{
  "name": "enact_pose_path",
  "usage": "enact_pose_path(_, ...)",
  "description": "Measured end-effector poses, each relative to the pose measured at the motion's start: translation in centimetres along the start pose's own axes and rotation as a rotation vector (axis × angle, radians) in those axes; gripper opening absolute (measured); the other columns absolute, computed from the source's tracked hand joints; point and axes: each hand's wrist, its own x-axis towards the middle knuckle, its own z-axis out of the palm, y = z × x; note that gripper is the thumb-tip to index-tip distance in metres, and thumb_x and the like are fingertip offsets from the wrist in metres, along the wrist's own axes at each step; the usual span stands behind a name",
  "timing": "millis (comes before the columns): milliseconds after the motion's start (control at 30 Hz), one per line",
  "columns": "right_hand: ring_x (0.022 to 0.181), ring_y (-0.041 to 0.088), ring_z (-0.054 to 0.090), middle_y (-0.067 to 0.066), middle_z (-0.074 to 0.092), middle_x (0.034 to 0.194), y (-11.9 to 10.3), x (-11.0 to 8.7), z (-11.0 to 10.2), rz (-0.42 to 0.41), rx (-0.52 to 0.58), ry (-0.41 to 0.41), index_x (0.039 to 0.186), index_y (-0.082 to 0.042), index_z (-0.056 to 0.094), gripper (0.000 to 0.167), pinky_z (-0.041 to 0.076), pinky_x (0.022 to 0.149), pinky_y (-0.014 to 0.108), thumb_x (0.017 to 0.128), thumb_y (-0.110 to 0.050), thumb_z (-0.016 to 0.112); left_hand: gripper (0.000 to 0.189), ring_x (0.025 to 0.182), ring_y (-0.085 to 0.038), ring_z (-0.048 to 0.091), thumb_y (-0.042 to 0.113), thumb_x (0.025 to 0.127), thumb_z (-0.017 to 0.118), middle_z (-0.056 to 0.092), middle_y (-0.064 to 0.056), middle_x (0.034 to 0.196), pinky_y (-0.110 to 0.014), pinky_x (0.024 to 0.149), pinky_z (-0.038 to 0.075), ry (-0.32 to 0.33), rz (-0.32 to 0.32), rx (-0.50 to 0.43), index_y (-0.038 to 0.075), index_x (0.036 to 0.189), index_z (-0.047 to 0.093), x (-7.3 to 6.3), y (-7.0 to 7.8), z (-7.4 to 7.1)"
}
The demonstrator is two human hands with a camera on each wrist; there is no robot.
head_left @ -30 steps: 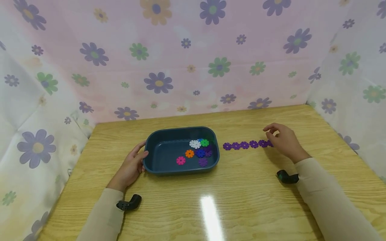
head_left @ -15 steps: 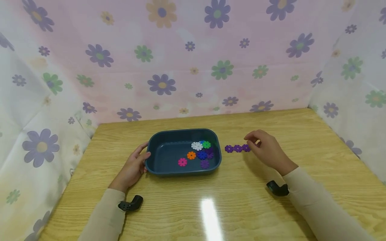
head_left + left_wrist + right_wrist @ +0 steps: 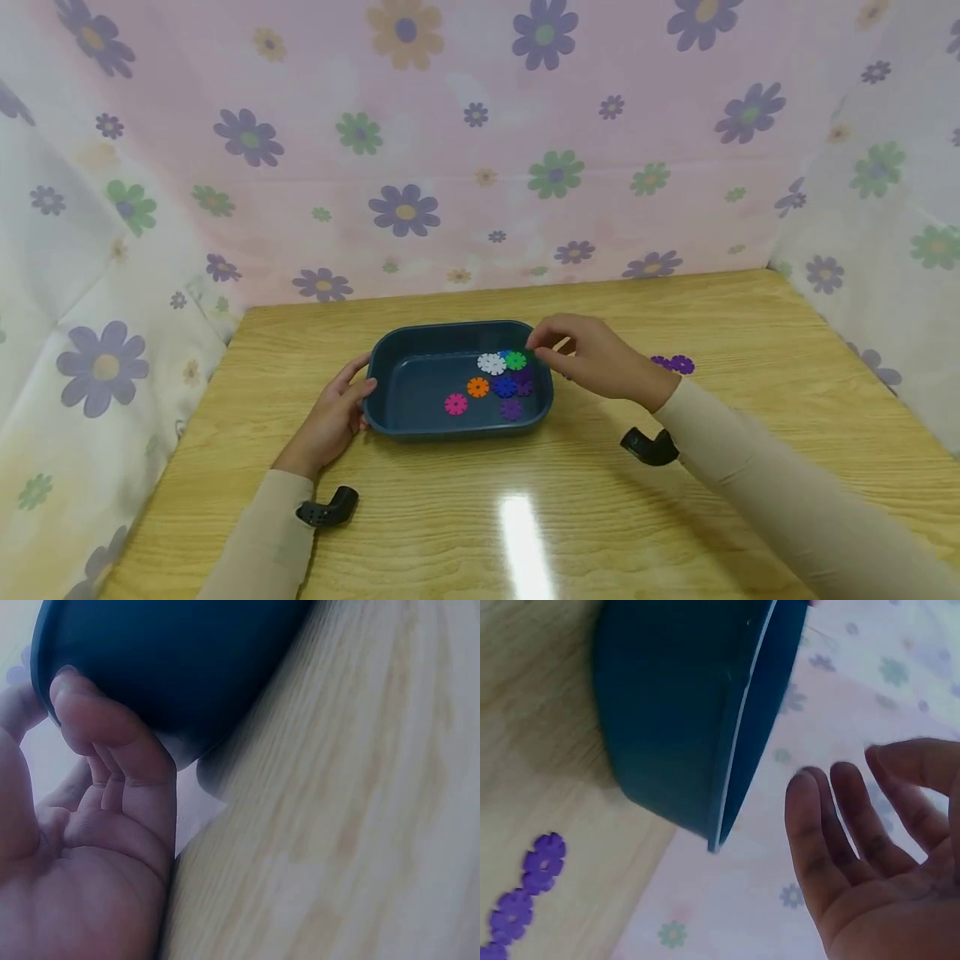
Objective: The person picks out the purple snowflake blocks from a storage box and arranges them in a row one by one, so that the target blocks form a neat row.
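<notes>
A dark blue-green plastic basin (image 3: 420,427) stands on the table, with several snowflake discs inside. White (image 3: 492,364), green (image 3: 516,360), orange (image 3: 477,387), pink (image 3: 456,404), blue and purple discs lie mostly in its right half. My left hand (image 3: 326,421) grips the basin's left end, thumb at the rim and fingers bent against the outer wall. Over the right rim hovers my right hand (image 3: 600,358), fingers loosely bent; the right wrist view shows nothing between them. A row of purple snowflake discs (image 3: 511,915) lies right of the basin, partly hidden by that hand in the head view.
The wooden table (image 3: 435,525) meets a flower-printed cloth (image 3: 450,192) at its back and sides. Black wrist cameras (image 3: 330,507) sit on both sleeves. A bright light reflection crosses the table front.
My right hand has moved left, from above the right end of the purple row to the basin's right rim. The left hand keeps its hold on the basin.
</notes>
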Motion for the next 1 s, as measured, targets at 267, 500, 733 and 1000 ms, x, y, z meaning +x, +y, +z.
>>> enact_pose_path(267, 0.093, 0.008, 0.063, 0.001, 0.07, 0.109, -1.0, 4.4, 1.2, -0.082, -0.11, -0.268, 0.109, -0.019, 0.069, 0.012, 0.053, 0.083, 0.032, 0.102, -0.018, 0.059, 0.053, 0.056, -0.005, 0.051, 0.021, 0.107, 0.047, 0.059, 0.008, 0.069, -0.018, 0.053, 0.044, -0.009, 0.006, 0.003, 0.012, 0.154, 0.025, 0.1, 0.0, -0.1)
enact_pose_path(500, 0.091, 0.01, 0.062, 0.008, 0.07, 0.115, -0.4, 6.8, 2.2, -0.056, -0.154, -0.403, 0.113, -0.012, 0.069, 0.017, 0.053, 0.087, 0.035, 0.103, -0.013, 0.055, 0.056, 0.057, -0.005, 0.051, 0.023, 0.107, 0.049, 0.059, 0.007, 0.069, -0.018, 0.053, 0.045, -0.001, -0.003, -0.004, 0.012, 0.155, 0.025, 0.1, -0.1, -0.2)
enact_pose_path(733, 0.098, 0.015, 0.064, 0.006, 0.069, 0.118, 0.4, 7.9, 3.2, -0.03, -0.252, -0.496, 0.118, -0.01, 0.068, 0.026, 0.054, 0.09, 0.035, 0.102, -0.003, 0.049, 0.057, 0.057, -0.005, 0.051, 0.023, 0.106, 0.05, 0.059, 0.007, 0.068, -0.018, 0.053, 0.045, -0.004, 0.004, -0.008, 0.011, 0.156, 0.025, 0.2, 0.0, -0.2)
enact_pose_path(1000, 0.103, 0.018, 0.064, 0.005, 0.069, 0.112, 0.9, 7.9, 3.8, -0.058, -0.338, -0.521, 0.115, -0.01, 0.07, 0.034, 0.054, 0.091, 0.036, 0.097, 0.007, 0.048, 0.058, 0.056, -0.005, 0.052, 0.022, 0.106, 0.049, 0.06, 0.008, 0.068, -0.017, 0.053, 0.045, -0.002, -0.007, -0.015, 0.012, 0.157, 0.023, 0.1, 0.1, -0.2)
